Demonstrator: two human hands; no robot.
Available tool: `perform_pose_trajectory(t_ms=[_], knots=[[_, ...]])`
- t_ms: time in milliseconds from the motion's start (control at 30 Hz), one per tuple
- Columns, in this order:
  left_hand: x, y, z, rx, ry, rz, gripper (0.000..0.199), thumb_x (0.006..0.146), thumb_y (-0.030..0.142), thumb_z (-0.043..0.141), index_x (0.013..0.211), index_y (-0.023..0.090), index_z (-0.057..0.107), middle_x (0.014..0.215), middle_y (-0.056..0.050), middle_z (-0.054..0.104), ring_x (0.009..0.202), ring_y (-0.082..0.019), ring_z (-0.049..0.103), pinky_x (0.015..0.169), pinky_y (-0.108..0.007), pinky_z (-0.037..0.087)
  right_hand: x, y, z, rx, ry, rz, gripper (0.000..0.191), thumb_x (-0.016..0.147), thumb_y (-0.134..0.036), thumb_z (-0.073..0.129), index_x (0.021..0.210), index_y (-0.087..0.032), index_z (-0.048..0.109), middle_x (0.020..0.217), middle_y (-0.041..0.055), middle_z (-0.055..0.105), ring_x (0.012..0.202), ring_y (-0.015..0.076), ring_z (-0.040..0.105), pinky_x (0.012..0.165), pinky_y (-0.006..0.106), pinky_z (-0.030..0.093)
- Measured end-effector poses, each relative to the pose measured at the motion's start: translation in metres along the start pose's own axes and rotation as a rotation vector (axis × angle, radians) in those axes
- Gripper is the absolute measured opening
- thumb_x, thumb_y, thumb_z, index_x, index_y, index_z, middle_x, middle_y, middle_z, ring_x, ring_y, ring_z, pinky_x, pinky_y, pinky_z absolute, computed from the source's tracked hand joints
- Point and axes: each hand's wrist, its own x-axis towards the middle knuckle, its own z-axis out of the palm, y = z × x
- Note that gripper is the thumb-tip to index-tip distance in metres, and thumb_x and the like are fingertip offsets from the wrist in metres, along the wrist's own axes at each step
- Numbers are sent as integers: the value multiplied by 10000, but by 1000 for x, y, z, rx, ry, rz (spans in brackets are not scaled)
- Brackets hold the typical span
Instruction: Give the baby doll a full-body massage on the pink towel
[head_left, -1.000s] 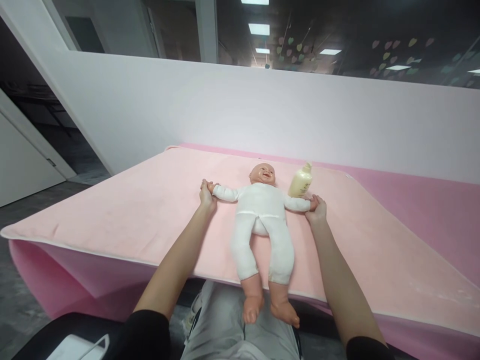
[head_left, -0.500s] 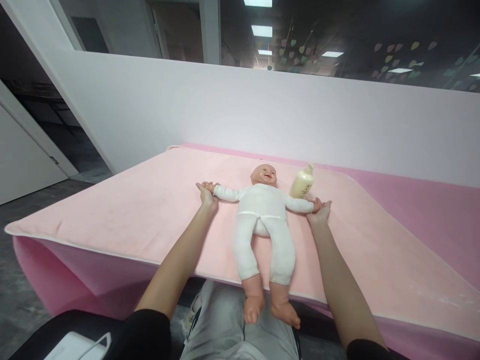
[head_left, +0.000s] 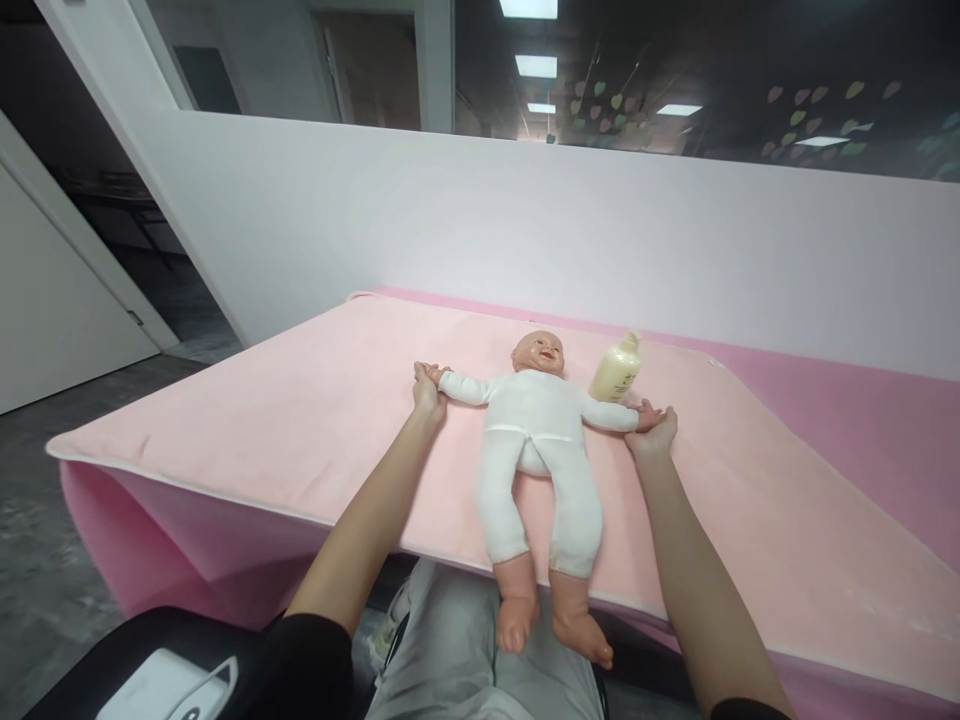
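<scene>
A baby doll (head_left: 534,415) with a white cloth body lies face up on a pink towel (head_left: 262,400), both arms spread wide. Its bare feet hang past the front edge. My left hand (head_left: 429,392) is closed around the doll's hand at the left. On the other side, my right hand (head_left: 654,438) holds the doll's other hand, palm under it and thumb beside it; some of my fingers are hidden. A pale yellow pump bottle (head_left: 616,370) stands tilted in view beside the doll's head, just above its arm.
A white wall (head_left: 525,220) rises behind the table, with dark glass above it. Pink cloth (head_left: 847,420) shows under the towel. My legs (head_left: 450,650) are below the front edge. A white device with a cable (head_left: 165,685) lies at lower left.
The whole view has shifted slightly, so everything sits a little farther right. My left thumb and fingers have folded in closer on the doll's hand. The doll keeps the same pose.
</scene>
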Motion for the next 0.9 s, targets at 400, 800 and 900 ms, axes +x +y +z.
perform_pose_trajectory(t_ms=[400,800,900], knots=[[2,-1,0,-34,-39,36,144,842,231,568,740,165,492,669,17,546,611,-82,585,698,-210,481,-4,2,10,-89,146,30,222,826,-131,543,698,-206,378,567,-98,447,503,69,503,543,221,527],[-2,4,-1,-131,13,26,427,857,615,374,735,210,426,674,22,502,618,-116,592,708,-278,504,-3,1,2,6,24,6,263,906,-473,391,831,-223,428,576,-86,398,474,80,482,538,250,528],[3,3,-3,-133,-3,36,487,832,669,347,716,206,443,666,2,506,663,-136,603,699,-281,506,-1,0,-1,16,16,-21,376,895,-584,289,822,-236,412,593,-73,385,473,89,477,525,263,525]])
